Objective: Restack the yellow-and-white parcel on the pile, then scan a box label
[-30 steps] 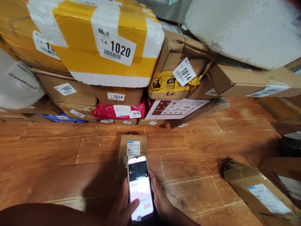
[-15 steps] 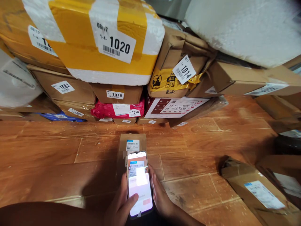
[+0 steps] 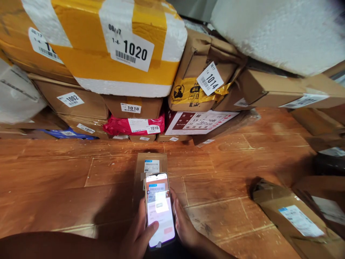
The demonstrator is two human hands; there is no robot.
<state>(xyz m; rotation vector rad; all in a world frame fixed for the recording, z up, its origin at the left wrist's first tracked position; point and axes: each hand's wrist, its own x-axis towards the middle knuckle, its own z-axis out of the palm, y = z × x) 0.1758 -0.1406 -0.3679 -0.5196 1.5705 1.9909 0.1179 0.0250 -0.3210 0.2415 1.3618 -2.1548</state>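
Note:
A lit smartphone is held upright between both hands at the bottom middle. My left hand grips its left side, with the thumb lying over the lower screen. Along the right edge, my right hand is curled against the phone. The screen shows a camera picture of a barcode label above a pale page. Just beyond the phone, a small cardboard box lies on the floor with a blue-and-white shipping label on top; the phone hides its near part.
Stacked parcels line the far side: a yellow-taped foam box marked 1020, a carton marked 1014, and a pink bag. A white foam block overhangs at upper right. More parcels, including a brown package, lie on the wooden floor at right.
The view has shifted very slightly. On the phone screen a small grey box and faint lines of text have appeared. Both hands keep their hold.

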